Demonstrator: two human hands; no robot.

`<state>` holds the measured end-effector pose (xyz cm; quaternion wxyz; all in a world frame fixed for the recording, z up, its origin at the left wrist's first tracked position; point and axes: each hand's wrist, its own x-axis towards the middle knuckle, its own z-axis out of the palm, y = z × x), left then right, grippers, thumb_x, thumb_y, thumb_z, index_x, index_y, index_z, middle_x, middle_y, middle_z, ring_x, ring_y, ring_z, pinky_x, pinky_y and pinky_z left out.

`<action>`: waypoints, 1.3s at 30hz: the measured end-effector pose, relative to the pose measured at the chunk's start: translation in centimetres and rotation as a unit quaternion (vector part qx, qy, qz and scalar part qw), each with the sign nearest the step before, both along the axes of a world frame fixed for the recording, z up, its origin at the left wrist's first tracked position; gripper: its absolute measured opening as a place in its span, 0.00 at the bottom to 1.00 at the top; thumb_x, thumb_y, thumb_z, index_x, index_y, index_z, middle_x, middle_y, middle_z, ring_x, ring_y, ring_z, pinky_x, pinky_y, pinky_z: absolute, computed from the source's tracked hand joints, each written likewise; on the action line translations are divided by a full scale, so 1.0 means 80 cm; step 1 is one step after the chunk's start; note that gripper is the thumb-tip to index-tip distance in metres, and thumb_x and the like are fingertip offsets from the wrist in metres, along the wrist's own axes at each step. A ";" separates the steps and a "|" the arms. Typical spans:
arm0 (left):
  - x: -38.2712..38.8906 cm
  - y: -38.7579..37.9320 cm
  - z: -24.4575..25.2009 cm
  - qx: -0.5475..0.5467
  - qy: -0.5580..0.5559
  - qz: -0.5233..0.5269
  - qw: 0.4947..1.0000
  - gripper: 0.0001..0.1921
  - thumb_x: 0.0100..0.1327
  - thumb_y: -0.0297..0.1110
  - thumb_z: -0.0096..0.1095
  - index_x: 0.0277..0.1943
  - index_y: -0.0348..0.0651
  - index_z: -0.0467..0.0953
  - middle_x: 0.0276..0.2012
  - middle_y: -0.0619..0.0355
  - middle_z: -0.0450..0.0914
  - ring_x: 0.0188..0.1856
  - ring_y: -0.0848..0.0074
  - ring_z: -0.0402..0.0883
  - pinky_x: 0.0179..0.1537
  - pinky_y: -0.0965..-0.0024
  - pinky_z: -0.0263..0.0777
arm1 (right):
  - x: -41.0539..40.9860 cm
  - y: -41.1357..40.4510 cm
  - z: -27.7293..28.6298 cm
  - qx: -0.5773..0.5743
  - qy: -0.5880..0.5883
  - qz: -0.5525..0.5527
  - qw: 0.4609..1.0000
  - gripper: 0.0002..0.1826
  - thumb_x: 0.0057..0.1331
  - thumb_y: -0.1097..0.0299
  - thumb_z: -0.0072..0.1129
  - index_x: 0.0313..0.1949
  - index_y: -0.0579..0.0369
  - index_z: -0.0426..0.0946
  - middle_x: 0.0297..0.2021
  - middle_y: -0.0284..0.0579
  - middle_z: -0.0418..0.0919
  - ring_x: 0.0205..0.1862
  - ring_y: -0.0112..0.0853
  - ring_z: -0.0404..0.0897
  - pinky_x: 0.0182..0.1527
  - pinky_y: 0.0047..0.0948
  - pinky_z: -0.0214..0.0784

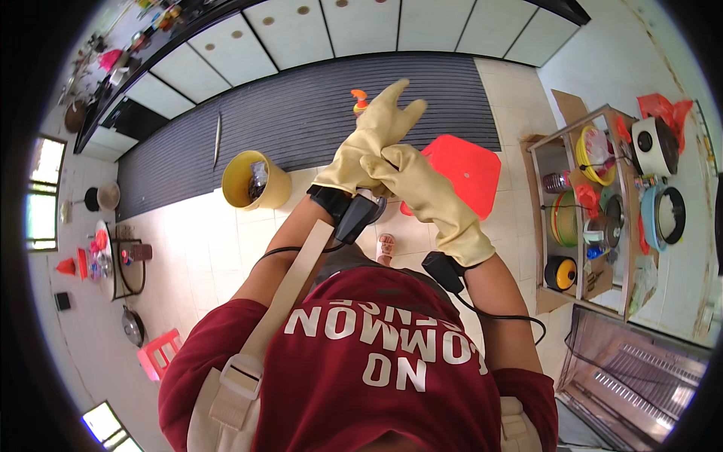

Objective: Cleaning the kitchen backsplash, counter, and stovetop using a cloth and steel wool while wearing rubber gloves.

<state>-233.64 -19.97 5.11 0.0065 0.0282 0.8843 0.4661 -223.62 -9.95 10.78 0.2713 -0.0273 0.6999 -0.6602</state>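
Both hands wear cream rubber gloves. My left hand (375,133) is held out in front of me, its fingers spread and pointing away, nothing in it. My right hand (398,172) reaches across, its fingers closed on the cuff or palm edge of the left glove; exactly where they grip is partly hidden. Black devices with cables are strapped to both wrists. Beyond the left hand, a spray bottle with an orange trigger head (359,101) is partly covered by the glove. A red plastic stool (466,175) stands beside the right glove.
A yellow bucket (279,183) holding a dark bag stands at the left on the tiled floor. Behind it lies a grey ribbed mat (305,107) along white cabinets (361,28). A metal shelf (627,226) with pots and basins stands at the right.
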 end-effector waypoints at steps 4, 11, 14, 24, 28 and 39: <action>0.008 -0.014 0.017 0.238 -0.067 0.013 0.969 0.41 0.70 0.55 0.58 0.72 0.29 0.57 0.63 0.34 0.73 0.65 0.55 0.75 0.63 0.61 0.69 | -0.008 -0.002 -0.003 -0.064 0.099 0.073 0.990 0.28 0.72 0.56 0.61 0.18 0.56 0.64 0.18 0.31 0.63 0.20 0.23 0.54 0.23 0.33 0.53; 0.017 -0.026 0.017 0.675 -0.208 -0.094 0.701 0.32 0.74 0.48 0.54 0.70 0.32 0.61 0.67 0.36 0.67 0.70 0.56 0.68 0.71 0.60 0.62 | -0.027 -0.011 0.004 0.088 0.218 0.028 0.971 0.30 0.73 0.48 0.54 0.20 0.61 0.71 0.18 0.38 0.71 0.19 0.26 0.67 0.27 0.32 0.63; -0.003 -0.036 0.024 0.795 -0.099 -0.176 0.572 0.25 0.74 0.41 0.55 0.68 0.38 0.65 0.71 0.45 0.65 0.74 0.60 0.63 0.72 0.64 0.59 | -0.034 -0.001 -0.002 0.012 0.171 -0.041 0.984 0.31 0.74 0.44 0.52 0.27 0.63 0.80 0.20 0.41 0.77 0.25 0.26 0.77 0.32 0.28 0.69; 0.006 -0.068 0.099 0.874 -0.148 0.024 0.463 0.26 0.75 0.43 0.54 0.72 0.46 0.63 0.73 0.52 0.65 0.74 0.60 0.63 0.73 0.61 0.57 | -0.016 -0.051 -0.040 -0.285 0.042 0.159 0.944 0.19 0.78 0.58 0.52 0.32 0.60 0.78 0.24 0.29 0.77 0.23 0.18 0.68 0.31 0.23 0.65; 0.034 -0.097 0.126 0.871 -0.156 0.007 0.465 0.36 0.69 0.48 0.60 0.72 0.37 0.57 0.74 0.48 0.58 0.74 0.61 0.58 0.76 0.55 0.52 | -0.036 -0.067 -0.023 -0.192 0.115 0.271 0.936 0.21 0.77 0.54 0.54 0.29 0.56 0.77 0.20 0.22 0.66 0.23 0.14 0.60 0.26 0.19 0.55; -0.066 -0.272 0.051 0.464 -0.107 0.117 0.872 0.25 0.76 0.42 0.54 0.69 0.39 0.68 0.64 0.48 0.76 0.66 0.64 0.74 0.67 0.65 0.66 | -0.132 -0.194 -0.043 -0.109 0.057 0.181 0.976 0.25 0.77 0.51 0.52 0.39 0.64 0.81 0.24 0.32 0.72 0.26 0.20 0.67 0.31 0.25 0.64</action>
